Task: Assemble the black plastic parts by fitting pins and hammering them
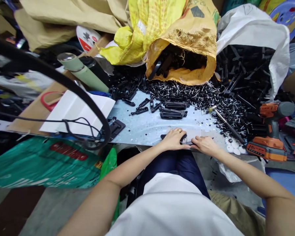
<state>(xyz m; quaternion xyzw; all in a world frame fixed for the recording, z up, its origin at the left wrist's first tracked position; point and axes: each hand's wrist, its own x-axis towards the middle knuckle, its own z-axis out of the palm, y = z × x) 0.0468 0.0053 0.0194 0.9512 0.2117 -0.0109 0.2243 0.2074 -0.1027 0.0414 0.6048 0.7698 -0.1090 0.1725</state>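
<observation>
My left hand (174, 139), a ring on one finger, lies curled over a flat black plastic part (184, 140) at the near edge of the light blue table (147, 126). My right hand (205, 144) grips the right end of the same part, fingers bent round it. The middle of the part shows between the two hands. Just beyond lie several more black plastic parts (172, 109) and a wide heap of small black pieces with metal pins (206, 95).
An orange cordless drill (270, 131) stands at the right, a long screwdriver (227, 124) beside it. A yellow sack (184, 49) and a white sack (255, 52) of black parts gape at the back. A white sheet (76, 111), green tube (85, 72) and black hoop (64, 82) sit left.
</observation>
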